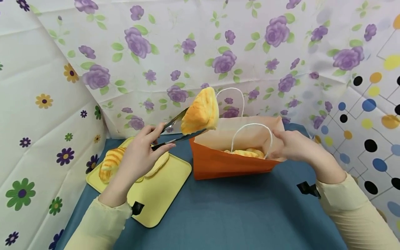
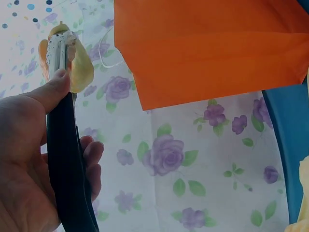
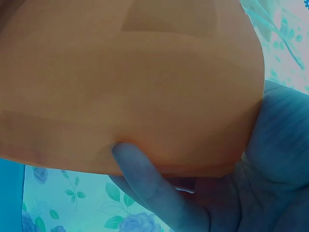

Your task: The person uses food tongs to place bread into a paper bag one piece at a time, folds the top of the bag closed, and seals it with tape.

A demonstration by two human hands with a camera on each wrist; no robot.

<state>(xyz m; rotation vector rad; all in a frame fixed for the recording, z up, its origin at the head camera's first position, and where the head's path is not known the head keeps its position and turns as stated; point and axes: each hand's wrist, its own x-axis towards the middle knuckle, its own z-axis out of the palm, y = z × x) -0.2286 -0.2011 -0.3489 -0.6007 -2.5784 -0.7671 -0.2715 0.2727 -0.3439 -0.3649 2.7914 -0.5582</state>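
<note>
My left hand (image 1: 137, 152) grips a pair of tongs (image 2: 70, 159) with dark handles. Between the tong ends is a golden, wedge-shaped bread (image 1: 200, 113), raised in the air just left of the paper bag's mouth. The orange paper bag (image 1: 231, 168) has a pale inside and white cord handles, and its opening shows to me. Several yellowish breads (image 1: 250, 152) lie inside it, partly hidden by the front wall. At the bag's right edge, my right hand (image 1: 295, 146) pinches the paper; in the right wrist view one finger (image 3: 149, 179) lies against the bag's surface.
A yellow tray (image 1: 162, 198) sits left on the blue tabletop (image 1: 218, 215). On it are a striped golden bread (image 1: 110, 165) and a paler bread (image 1: 157, 165), partly behind my left hand. Flowered and dotted cloths (image 1: 175, 45) hang around the table.
</note>
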